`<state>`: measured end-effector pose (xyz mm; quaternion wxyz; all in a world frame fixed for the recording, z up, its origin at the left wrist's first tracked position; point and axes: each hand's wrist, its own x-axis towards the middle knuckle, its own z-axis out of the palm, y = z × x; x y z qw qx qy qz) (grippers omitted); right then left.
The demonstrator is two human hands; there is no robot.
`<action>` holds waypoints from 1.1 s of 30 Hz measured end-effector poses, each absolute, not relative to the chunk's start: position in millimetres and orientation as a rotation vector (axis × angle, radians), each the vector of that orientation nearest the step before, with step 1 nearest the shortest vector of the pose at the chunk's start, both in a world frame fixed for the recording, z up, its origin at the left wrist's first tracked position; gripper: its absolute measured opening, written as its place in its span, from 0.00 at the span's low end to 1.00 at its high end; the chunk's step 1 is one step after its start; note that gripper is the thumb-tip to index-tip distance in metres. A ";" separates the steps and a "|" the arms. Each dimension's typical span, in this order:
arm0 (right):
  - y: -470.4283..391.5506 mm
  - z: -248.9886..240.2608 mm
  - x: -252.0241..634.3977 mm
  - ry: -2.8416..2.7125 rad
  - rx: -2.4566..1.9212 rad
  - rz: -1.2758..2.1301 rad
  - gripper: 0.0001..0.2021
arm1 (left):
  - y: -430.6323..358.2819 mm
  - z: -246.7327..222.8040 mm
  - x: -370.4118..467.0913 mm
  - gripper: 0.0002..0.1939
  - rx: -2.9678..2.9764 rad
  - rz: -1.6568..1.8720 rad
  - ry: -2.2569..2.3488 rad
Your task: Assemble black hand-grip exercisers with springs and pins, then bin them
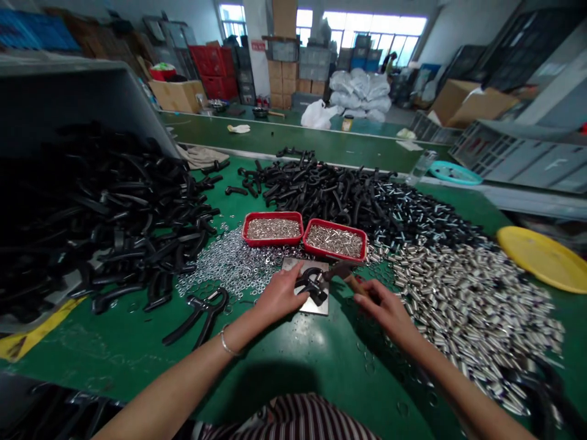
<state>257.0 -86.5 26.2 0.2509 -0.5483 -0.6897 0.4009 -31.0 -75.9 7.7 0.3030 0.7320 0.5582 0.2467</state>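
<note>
Wooden-handled hammer (353, 282) — in right hand (384, 303) (curled)

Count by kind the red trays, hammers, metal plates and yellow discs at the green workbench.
Red trays: 2
Hammer: 1
Metal plate: 1
Yellow disc: 1
Total: 5
</note>
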 end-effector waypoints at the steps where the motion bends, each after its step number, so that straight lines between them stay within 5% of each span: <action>1: -81.5 24.8 272.1 -1.787 -1.545 1.060 0.15 | -72.2 10.5 -35.1 0.35 1.795 0.691 1.404; 6: -39.7 25.5 343.1 -1.927 -1.924 0.472 0.19 | -61.5 7.6 -52.1 0.31 1.750 0.812 1.519; 10: -31.0 18.7 335.3 -2.373 -1.819 0.001 0.17 | -75.5 -4.7 -45.9 0.22 2.054 0.707 1.637; 15: -47.6 -6.6 287.8 -2.545 -1.954 0.166 0.12 | -90.9 -8.9 -20.3 0.29 2.204 0.564 1.684; 21: -36.7 18.8 280.3 -2.364 -1.831 0.246 0.11 | -77.1 -4.9 -26.8 0.20 2.178 0.512 1.832; 27: -35.5 33.4 205.6 -1.684 -1.341 1.044 0.14 | -76.8 -9.0 -42.8 0.25 2.097 0.550 1.714; 33: -33.8 -2.6 138.5 -1.458 -1.231 1.186 0.16 | -77.6 -9.8 -43.0 0.23 2.088 0.581 1.724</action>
